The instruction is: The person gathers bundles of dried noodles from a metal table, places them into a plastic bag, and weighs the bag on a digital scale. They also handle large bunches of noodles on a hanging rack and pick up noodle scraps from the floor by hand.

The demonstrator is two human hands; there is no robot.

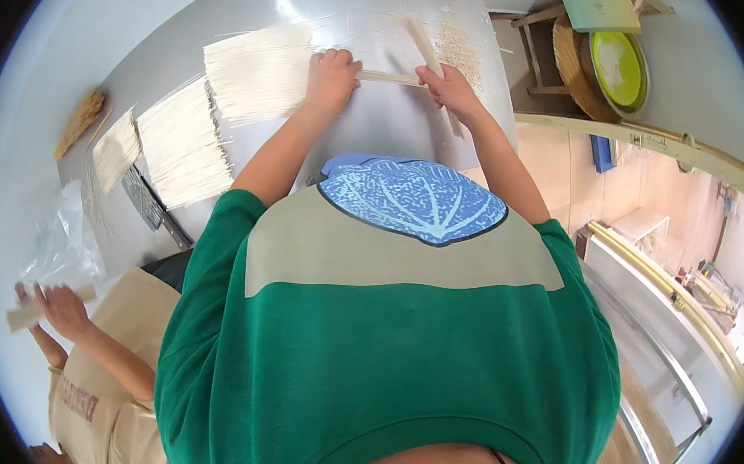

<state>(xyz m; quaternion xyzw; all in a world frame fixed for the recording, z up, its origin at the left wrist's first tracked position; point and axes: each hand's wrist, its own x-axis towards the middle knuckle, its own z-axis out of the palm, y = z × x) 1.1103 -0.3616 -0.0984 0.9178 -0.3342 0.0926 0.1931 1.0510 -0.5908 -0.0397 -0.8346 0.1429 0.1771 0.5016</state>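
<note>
View: seen from above the person's head, looking down past a green and grey sweater with a blue leaf print to a grey metal table [382,128].

Noodle bundle: a thin bundle of pale dry noodles [389,78] lies across the table between the two hands, running roughly left to right.

Left hand: the left hand [331,75] is curled over the left end of that bundle, fingers folded down on it, gripping it against the table. It also sits at the right edge of a wide flat noodle sheet [259,72], touching it.

Right hand: the right hand [450,89] is closed around the right end of the bundle. Just behind its fingers a second noodle stick [424,45] slants up and away; whether the hand holds that too cannot be told.

Arms: both bare forearms reach forward from the sleeves, elbows bent, the hands near each other.

Crumbs: a patch of broken noodle bits [460,49] lies just right of the right hand.

Other noodles: two more piles, a larger one [183,146] and a smaller one [116,151], lie further left, with a dark ruler-like bar [147,200] below them.

Other person: at lower left another person in beige holds a pale stick [28,315] near a clear plastic bag [64,241].

Right side: a wooden stool [549,47] and a round basket with a green tray [615,68].
</note>
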